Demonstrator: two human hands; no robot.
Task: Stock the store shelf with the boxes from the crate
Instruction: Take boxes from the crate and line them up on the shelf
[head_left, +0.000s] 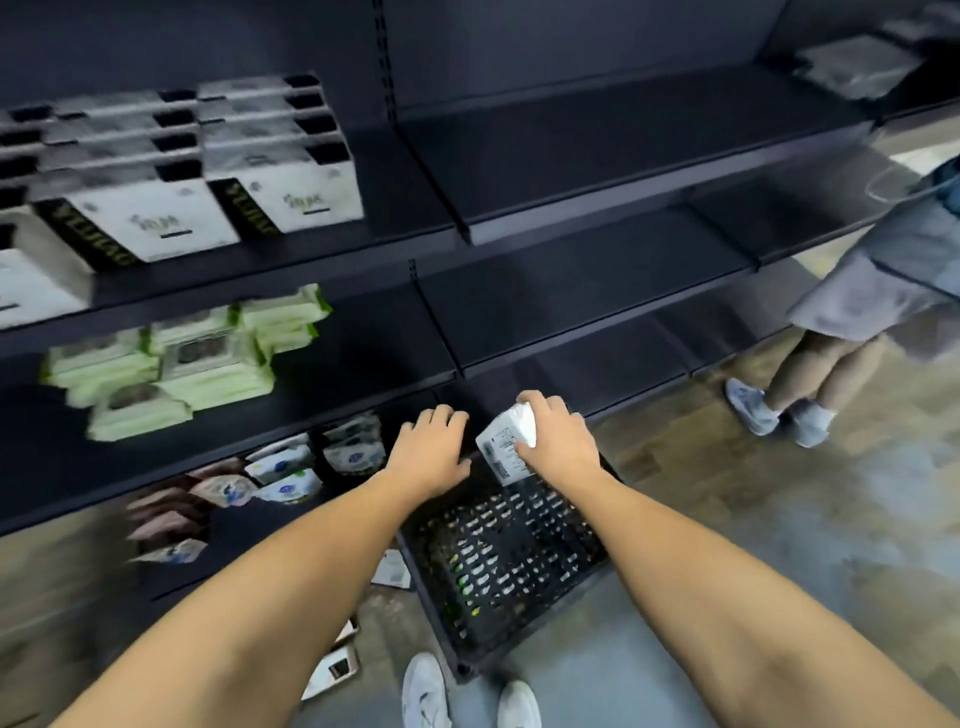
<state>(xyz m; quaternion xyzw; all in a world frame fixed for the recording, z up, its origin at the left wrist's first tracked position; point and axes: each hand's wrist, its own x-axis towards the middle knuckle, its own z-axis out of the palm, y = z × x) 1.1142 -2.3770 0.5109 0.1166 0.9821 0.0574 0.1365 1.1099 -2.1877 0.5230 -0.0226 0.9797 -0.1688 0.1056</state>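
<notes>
A black perforated crate (498, 566) stands on the floor in front of the dark shelving (571, 291). My right hand (558, 441) grips a white box (506, 444) with a printed label, held over the crate's far edge. My left hand (431, 449) is beside it, palm down with the fingers bent over the far rim of the crate; whether it holds the rim or anything else is hidden. White boxes (283, 176) with black sides are stacked on the upper left shelf. The crate's floor shows no other boxes.
Green packs (171, 364) lie on the middle left shelf, and pouches (291, 467) on the lowest one. The shelves to the right are bare. Another person's legs (800, 384) stand at the right. Small boxes (337, 665) lie on the floor by my white shoes (467, 696).
</notes>
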